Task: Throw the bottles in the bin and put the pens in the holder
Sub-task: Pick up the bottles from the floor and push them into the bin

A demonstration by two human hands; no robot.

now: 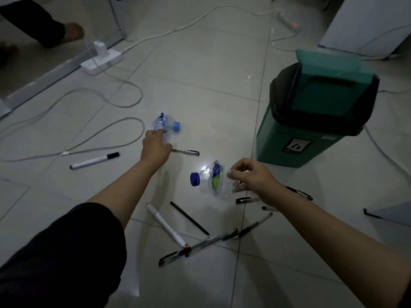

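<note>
left hand reaching open, fingertips touching far bottle | right hand curling half-open just beside near bottle | both bottles lying left of bin

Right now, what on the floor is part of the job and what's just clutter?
Job items:
- far bottle, left hand on it
- near bottle, right hand at it
- green bin
- pens and markers scattered about

Clutter:
- cables
- power strip

No holder in view.
</note>
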